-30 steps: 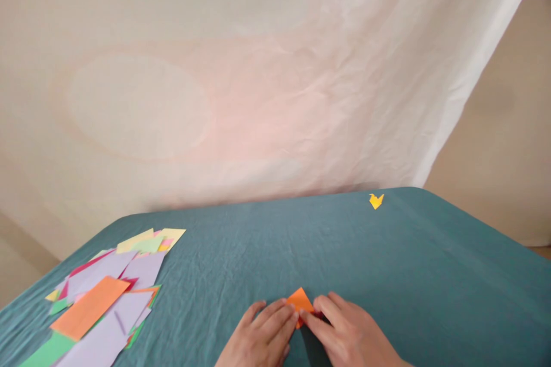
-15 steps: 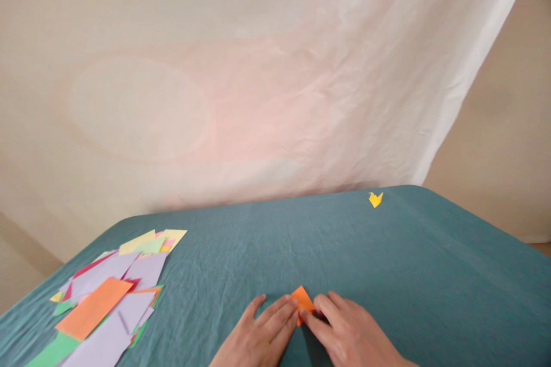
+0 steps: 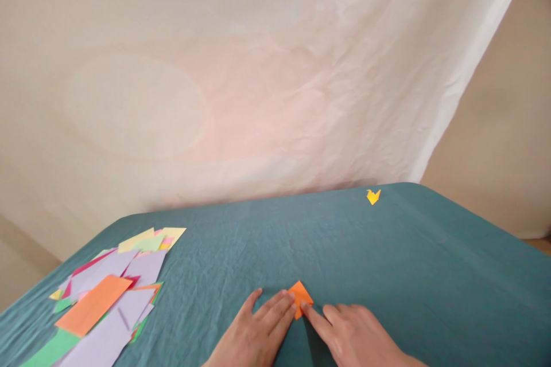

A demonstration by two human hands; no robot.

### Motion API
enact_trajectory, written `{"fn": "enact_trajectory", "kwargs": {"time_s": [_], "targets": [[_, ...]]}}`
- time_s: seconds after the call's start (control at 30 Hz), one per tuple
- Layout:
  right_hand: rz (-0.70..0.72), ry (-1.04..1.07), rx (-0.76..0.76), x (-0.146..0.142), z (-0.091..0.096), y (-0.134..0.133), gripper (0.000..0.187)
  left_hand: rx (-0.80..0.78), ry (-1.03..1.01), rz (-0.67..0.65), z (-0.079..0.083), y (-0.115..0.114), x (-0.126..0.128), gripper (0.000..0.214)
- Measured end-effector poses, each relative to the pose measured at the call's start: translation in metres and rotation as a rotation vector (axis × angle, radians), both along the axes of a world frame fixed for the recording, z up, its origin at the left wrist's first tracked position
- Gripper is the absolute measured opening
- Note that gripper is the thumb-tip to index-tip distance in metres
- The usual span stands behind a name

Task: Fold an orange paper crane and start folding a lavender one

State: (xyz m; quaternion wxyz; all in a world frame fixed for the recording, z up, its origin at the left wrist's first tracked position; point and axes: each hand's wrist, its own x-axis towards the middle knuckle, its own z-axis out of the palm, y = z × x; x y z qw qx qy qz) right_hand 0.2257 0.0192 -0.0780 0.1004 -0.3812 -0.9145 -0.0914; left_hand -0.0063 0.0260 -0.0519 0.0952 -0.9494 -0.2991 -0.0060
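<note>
The left hand (image 3: 257, 325), flat, and right hand (image 3: 355, 332), its grip unclear, touch small orange paper (image 3: 302, 293) on the tabletop (image 3: 241, 249).

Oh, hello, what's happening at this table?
A person has both bare hands at a small orange paper piece on the green cloth. The left hand lies partly over it; the right hand reaches its lower edge with an extended finger. Loose coloured sheets lie at left, a little yellow paper shape far right.
</note>
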Motion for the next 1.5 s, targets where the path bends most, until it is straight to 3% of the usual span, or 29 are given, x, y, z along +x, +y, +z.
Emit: {"fn": "enact_trajectory", "kwargs": {"time_s": [0.47,0.73,0.9,1.07,1.23,1.5], "targets": [[-0.058,-0.072,-0.026,0.006,0.007,0.001,0.057,-0.034,-0.036,-0.002,-0.012,0.001,-0.01,0.068],[-0.073,-0.07,-0.087,0.006,0.013,0.002,0.051,-0.064,-0.031,0.027,-0.011,0.0,-0.01,0.071],[-0.111,0.173,-0.227,0.012,0.018,0.009,0.035,-0.031,-0.052,0.147,-0.019,-0.004,-0.012,0.064],[-0.101,0.493,-0.259,0.013,0.015,0.028,0.045,-0.022,-0.064,0.072,-0.017,-0.001,-0.015,0.068],[0.054,0.595,-0.367,0.01,0.009,0.033,0.044,-0.033,-0.067,0.009,-0.008,0.002,-0.016,0.07],[0.078,0.665,-0.442,0.005,0.006,0.025,0.033,0.081,-0.016,0.018,-0.005,-0.005,-0.012,0.066]]}}
